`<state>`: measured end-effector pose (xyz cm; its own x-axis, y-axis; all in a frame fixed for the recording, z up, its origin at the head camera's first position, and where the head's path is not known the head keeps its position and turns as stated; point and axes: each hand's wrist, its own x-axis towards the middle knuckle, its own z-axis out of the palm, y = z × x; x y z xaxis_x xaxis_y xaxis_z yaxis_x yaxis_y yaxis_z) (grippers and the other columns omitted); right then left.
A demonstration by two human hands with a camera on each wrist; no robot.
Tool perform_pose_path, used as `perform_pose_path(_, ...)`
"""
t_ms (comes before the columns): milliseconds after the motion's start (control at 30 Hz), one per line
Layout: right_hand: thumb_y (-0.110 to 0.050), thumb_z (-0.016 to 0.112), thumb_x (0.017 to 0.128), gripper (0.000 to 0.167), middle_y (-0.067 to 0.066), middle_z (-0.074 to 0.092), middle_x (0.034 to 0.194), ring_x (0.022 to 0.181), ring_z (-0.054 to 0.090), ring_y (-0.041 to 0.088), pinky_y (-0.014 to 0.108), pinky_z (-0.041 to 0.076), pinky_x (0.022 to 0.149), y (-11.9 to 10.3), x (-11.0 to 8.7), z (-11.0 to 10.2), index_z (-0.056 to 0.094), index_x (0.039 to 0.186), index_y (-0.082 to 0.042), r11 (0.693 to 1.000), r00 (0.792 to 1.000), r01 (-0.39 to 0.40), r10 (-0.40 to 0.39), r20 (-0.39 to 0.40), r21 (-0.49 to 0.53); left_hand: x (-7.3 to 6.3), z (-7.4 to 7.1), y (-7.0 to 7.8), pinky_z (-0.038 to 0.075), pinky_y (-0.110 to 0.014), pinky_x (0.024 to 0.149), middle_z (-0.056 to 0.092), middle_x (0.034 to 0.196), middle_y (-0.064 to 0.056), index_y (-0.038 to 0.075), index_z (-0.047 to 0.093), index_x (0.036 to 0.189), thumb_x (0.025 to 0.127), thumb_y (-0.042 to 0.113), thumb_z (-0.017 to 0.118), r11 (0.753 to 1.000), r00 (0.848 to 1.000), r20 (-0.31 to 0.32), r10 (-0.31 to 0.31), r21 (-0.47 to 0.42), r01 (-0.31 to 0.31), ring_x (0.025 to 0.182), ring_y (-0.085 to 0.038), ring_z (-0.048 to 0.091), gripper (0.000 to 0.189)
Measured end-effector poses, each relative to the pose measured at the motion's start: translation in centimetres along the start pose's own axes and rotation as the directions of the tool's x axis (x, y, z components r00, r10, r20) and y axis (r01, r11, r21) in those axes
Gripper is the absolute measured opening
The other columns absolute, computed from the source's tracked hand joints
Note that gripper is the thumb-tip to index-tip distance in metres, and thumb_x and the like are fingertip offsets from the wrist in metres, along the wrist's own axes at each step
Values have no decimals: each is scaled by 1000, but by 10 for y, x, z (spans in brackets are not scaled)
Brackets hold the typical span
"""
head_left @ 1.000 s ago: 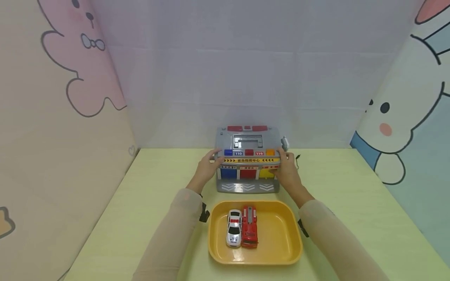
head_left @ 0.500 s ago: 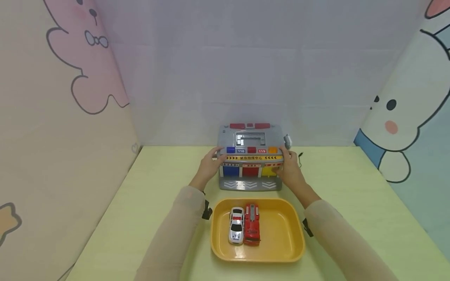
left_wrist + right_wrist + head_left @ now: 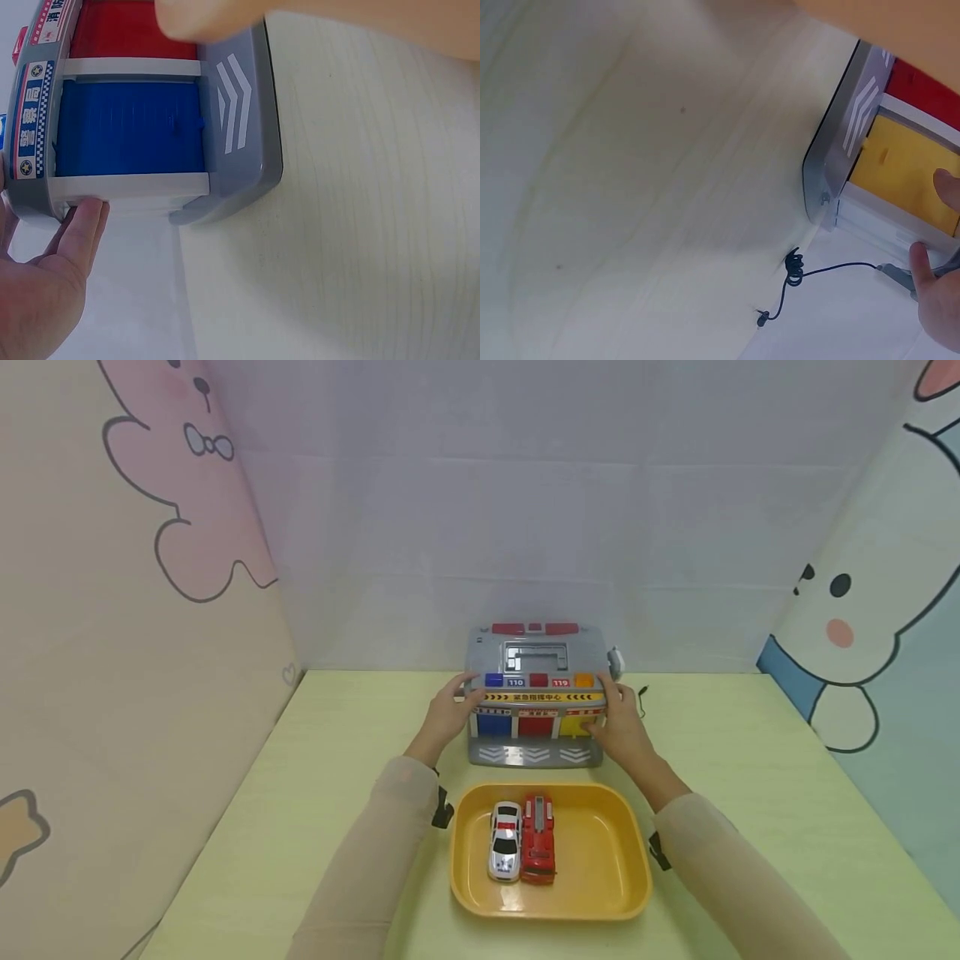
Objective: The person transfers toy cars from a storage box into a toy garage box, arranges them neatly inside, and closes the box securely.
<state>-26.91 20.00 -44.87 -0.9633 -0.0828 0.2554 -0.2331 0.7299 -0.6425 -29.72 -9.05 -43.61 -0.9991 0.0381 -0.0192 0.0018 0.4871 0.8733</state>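
A grey toy garage (image 3: 535,693) with blue, red and yellow doors stands at the back of the pale green table. My left hand (image 3: 447,714) grips its left end, fingers on the top edge. In the left wrist view the left hand (image 3: 45,277) lies by the corner beside the blue door (image 3: 127,127). My right hand (image 3: 618,722) grips the right end, with the thumb on the yellow door (image 3: 900,169). A yellow tray (image 3: 600,868) in front holds a white police car (image 3: 505,842) and a red fire truck (image 3: 537,839) side by side.
A thin black cord (image 3: 802,274) trails on the table from the garage's right side. Cartoon-printed walls close in the table (image 3: 750,777) on the left, back and right. Bare tabletop lies on both sides of the tray.
Both hands stay on the garage's ends. The right thumb has slid down onto the yellow door. The view has shifted slightly; the tray and cars have not moved.
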Motion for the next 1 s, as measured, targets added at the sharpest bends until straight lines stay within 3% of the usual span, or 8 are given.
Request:
perform_pose_path(267, -2, 75, 85, 86, 35, 24, 141, 110, 49, 47, 58, 44, 95, -1, -6, -4, 21, 152, -4, 1000, 1000, -5, 5, -7, -10, -1, 0, 2, 46, -50, 97, 48, 143, -14, 28, 47, 144, 98, 45, 56, 1000, 1000, 0, 8, 3, -8, 122, -33, 51, 49)
perform_pose_path(567, -9, 83, 78, 80, 31, 28, 141, 126, 30, 49, 62, 35, 100, -10, -8, -7, 36, 143, -1, 994, 992, 77, -84, -93, -79, 0, 1, 3, 46, -51, 97, 47, 143, -14, 28, 47, 144, 98, 46, 56, 1000, 1000, 7, 11, 6, -11, 123, -34, 51, 50)
perform_pose_path(1000, -30, 84, 79, 79, 24, 39, 139, 119, 40, 41, 58, 36, 101, -44, 3, -11, 43, 139, 1, 987, 993, 90, -99, -62, -130, 2, 4, 3, 45, -52, 98, 46, 145, -12, 28, 46, 144, 98, 45, 56, 1000, 1000, 15, 10, 3, -10, 124, -34, 49, 50)
